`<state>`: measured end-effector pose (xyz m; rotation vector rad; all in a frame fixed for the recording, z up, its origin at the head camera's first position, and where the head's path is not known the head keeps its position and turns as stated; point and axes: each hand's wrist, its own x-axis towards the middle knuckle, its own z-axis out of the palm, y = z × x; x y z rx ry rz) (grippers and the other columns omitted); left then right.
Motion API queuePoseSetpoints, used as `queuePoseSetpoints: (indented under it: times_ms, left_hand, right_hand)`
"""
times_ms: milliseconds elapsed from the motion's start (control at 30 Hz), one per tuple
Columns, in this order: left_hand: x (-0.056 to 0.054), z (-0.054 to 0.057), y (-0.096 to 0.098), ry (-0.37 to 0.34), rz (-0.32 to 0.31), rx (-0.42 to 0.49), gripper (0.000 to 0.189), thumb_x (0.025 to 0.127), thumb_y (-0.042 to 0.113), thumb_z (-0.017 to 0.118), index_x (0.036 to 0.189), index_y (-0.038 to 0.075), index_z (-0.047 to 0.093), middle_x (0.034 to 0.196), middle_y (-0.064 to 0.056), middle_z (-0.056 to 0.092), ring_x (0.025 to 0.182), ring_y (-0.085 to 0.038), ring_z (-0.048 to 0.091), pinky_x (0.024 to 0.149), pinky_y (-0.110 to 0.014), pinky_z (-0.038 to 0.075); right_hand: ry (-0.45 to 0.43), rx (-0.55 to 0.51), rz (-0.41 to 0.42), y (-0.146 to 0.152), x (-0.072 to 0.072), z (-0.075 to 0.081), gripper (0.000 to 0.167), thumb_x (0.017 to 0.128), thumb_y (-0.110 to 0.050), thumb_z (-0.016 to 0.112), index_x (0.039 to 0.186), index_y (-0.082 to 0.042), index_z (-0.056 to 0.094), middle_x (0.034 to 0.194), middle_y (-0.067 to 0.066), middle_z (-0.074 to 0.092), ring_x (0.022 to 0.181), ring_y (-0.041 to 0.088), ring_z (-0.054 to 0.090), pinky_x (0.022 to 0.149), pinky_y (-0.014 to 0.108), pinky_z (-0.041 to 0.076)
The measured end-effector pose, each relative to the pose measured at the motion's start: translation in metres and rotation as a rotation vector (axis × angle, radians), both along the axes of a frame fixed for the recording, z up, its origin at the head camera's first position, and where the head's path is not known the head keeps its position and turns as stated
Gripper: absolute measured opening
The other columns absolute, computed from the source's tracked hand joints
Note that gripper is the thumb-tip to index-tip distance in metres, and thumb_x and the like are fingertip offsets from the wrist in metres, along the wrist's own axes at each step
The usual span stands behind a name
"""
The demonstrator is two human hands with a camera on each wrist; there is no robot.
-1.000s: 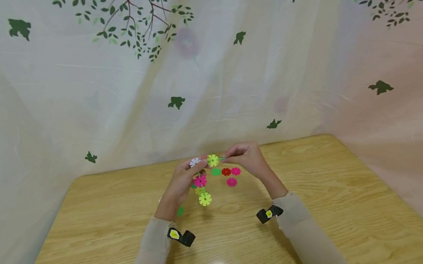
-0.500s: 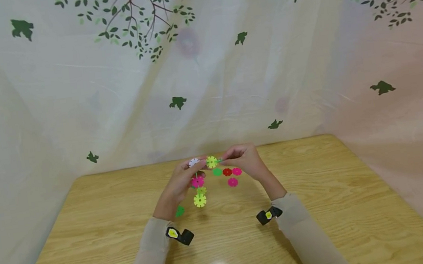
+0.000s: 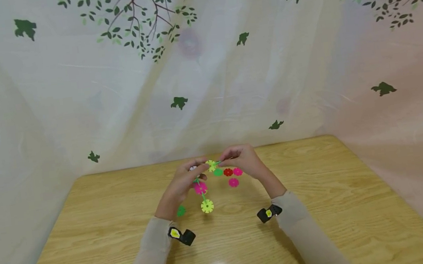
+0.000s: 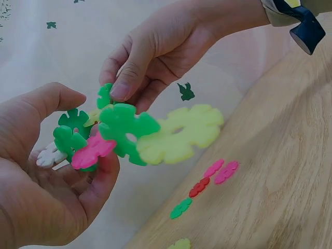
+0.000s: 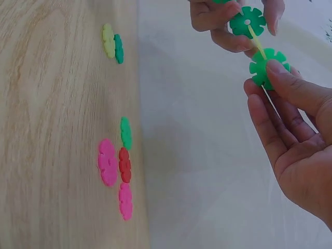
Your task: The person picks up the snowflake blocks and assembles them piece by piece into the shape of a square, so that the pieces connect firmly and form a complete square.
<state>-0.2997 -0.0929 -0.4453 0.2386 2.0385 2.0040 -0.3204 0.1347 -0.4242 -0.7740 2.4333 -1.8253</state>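
My left hand (image 3: 180, 184) holds a linked chain of notched plastic flower discs up over the far part of the table. In the left wrist view the chain includes a white disc (image 4: 51, 154), a pink disc (image 4: 93, 150), several green ones and a big yellow disc (image 4: 189, 132) at the near end. Its lower end, with a pink disc (image 3: 200, 188) and a yellow disc (image 3: 207, 206), hangs below my left hand. My right hand (image 3: 244, 160) pinches a green disc (image 5: 262, 70) between thumb and fingers. That disc joins a yellow disc (image 3: 211, 165) between both hands.
On the wooden table (image 3: 325, 206) lie loose discs: a green disc (image 3: 218, 172), a red disc (image 3: 228, 172) and two pink ones (image 3: 234, 182) behind the chain. Another green disc (image 3: 181, 210) lies by the left wrist. A printed curtain (image 3: 210, 119) rises behind the table.
The hanging end of the chain has swung and dropped slightly. The yellow disc between the hands has turned, and my right hand has shifted slightly left.
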Motion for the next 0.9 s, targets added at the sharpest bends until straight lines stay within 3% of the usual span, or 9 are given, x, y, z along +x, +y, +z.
queuePoseSetpoints:
  times_ms: [167,400,500,667,767,900]
  left_hand:
    - [0.0,-0.001,0.005,-0.019,0.006,-0.057,0.043,0.098,0.035,0.068,0.133,0.011,0.064,0.111,0.002,0.065,0.085,-0.014,0.062,0.062,-0.022,0.048]
    - [-0.001,-0.006,0.008,-0.011,-0.012,-0.087,0.048,0.099,0.042,0.065,0.134,0.009,0.064,0.106,0.001,0.067,0.087,-0.02,0.062,0.061,-0.022,0.047]
    - [-0.002,-0.007,0.008,-0.01,0.001,-0.091,0.048,0.099,0.042,0.066,0.132,0.008,0.066,0.102,0.002,0.068,0.085,-0.019,0.062,0.059,-0.022,0.046]
    - [-0.001,-0.009,0.008,-0.006,0.017,-0.092,0.046,0.098,0.042,0.067,0.128,0.006,0.067,0.097,0.004,0.065,0.084,-0.017,0.061,0.058,-0.021,0.043]
    - [-0.001,-0.009,0.008,-0.005,0.019,-0.094,0.046,0.098,0.042,0.067,0.126,0.006,0.068,0.097,0.003,0.064,0.084,-0.017,0.061,0.058,-0.022,0.043]
    - [-0.001,-0.007,0.008,-0.014,0.028,-0.09,0.043,0.098,0.042,0.067,0.122,0.006,0.068,0.096,0.001,0.063,0.081,-0.015,0.06,0.058,-0.021,0.042]
  right_hand:
    - [0.021,0.044,0.053,-0.002,-0.003,0.004,0.008,0.089,0.0,0.076,0.096,0.004,0.076,0.095,0.019,0.076,0.084,0.021,0.075,0.083,0.055,0.061]
    - [0.049,0.122,0.067,-0.002,-0.005,0.008,0.006,0.09,-0.002,0.076,0.095,0.001,0.077,0.096,0.017,0.076,0.085,0.022,0.074,0.084,0.062,0.058]
    - [0.074,0.159,0.061,-0.003,-0.005,0.01,0.007,0.09,-0.004,0.076,0.095,0.001,0.077,0.097,0.018,0.076,0.088,0.024,0.073,0.082,0.054,0.061]
    - [0.105,0.199,0.062,-0.004,-0.005,0.014,0.011,0.089,-0.003,0.077,0.098,0.003,0.077,0.099,0.018,0.076,0.09,0.025,0.073,0.076,0.031,0.061]
    - [0.109,0.226,0.064,-0.003,-0.005,0.015,0.015,0.089,-0.004,0.077,0.102,0.004,0.075,0.101,0.018,0.076,0.092,0.023,0.073,0.079,0.029,0.06]
    - [0.127,0.275,0.064,0.002,-0.008,0.015,0.02,0.089,-0.006,0.078,0.108,0.002,0.074,0.104,0.016,0.076,0.095,0.024,0.072,0.085,0.035,0.06]
